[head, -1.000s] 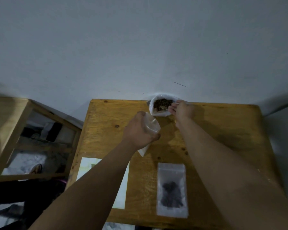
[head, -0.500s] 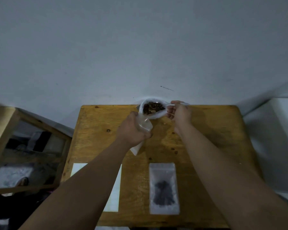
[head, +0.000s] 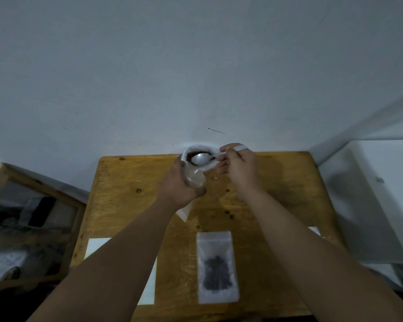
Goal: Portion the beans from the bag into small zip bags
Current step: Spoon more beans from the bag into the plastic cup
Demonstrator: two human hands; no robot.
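right hand (head: 241, 163), spoon (head: 201, 158) over bean bag (head: 191, 152)

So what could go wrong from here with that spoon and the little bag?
1. The spoon must clear the bean bag rim; beans could spill, as a few loose beans already lie on the table.
2. The empty zip bag in the left hand has a narrow mouth, so the right hand may miss it.

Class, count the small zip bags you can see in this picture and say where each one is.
2. One small zip bag, holding beans, lies flat on the table's near edge. The other is held in the left hand, beside the big bag. The arms could hide more.
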